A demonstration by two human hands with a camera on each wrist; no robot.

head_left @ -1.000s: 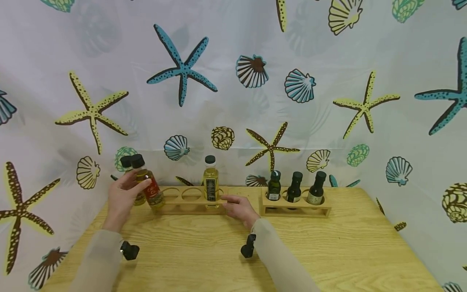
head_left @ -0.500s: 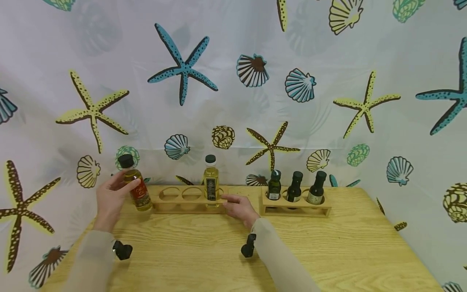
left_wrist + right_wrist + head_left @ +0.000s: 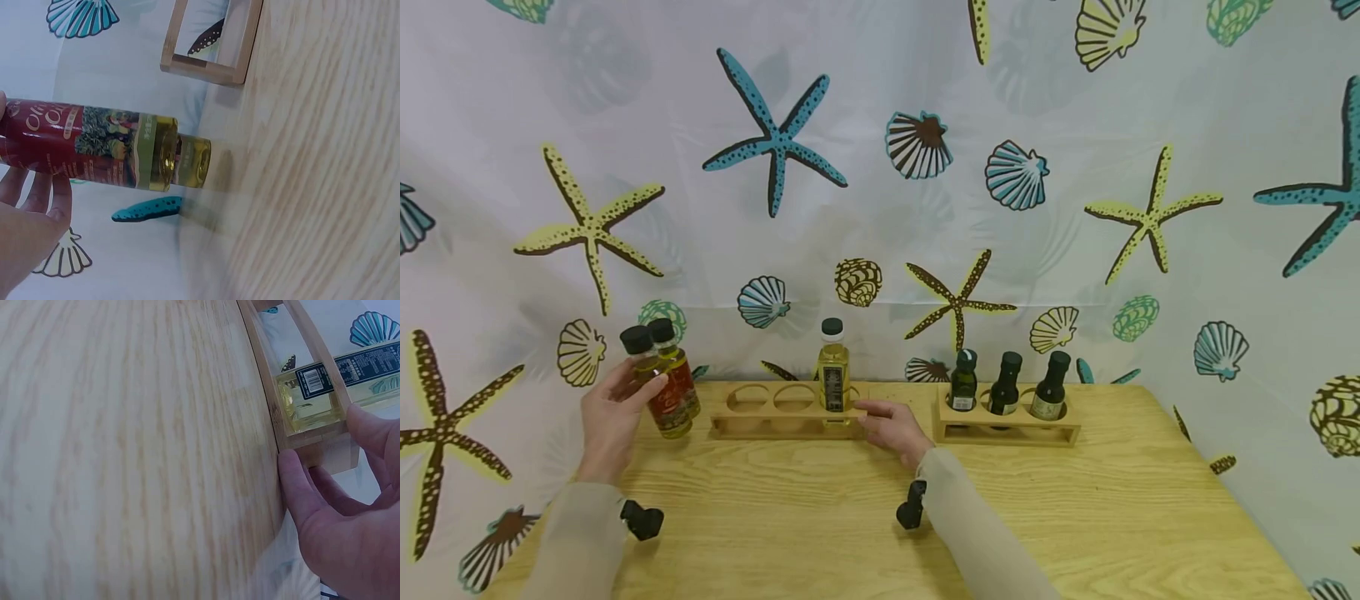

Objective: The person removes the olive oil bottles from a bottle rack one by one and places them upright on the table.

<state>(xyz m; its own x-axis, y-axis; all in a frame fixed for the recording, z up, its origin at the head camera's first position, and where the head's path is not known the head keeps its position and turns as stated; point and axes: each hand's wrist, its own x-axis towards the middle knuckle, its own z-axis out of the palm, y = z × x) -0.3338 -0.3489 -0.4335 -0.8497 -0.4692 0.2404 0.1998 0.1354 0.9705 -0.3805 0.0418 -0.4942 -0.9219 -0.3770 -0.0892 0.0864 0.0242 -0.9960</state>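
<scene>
In the head view my left hand (image 3: 615, 415) holds an olive oil bottle (image 3: 662, 400) with a black cap and red label. The bottle leans, left of the wooden bottle rack (image 3: 752, 431). A similar red-labelled bottle (image 3: 684, 375) stands close behind, partly hidden; the left wrist view shows only its base (image 3: 195, 162). My right hand (image 3: 893, 429) grips the rack's right end, thumb at the upper rail and fingers against the end in the right wrist view. A clear bottle of yellow oil (image 3: 833, 375) with a dark label stands in the rack's right hole.
To the right, a smaller wooden rack (image 3: 1007, 436) carries three dark bottles (image 3: 1004, 385). A patterned curtain (image 3: 880, 225) with starfish and shells hangs behind the wooden table (image 3: 820, 517). Two other round holes (image 3: 793, 398) show in the larger rack.
My left hand has carried the olive oil bottle leftward from the rack's left end, passing in front of the other red-labelled bottle. The right hand has stayed at the rack's end.
</scene>
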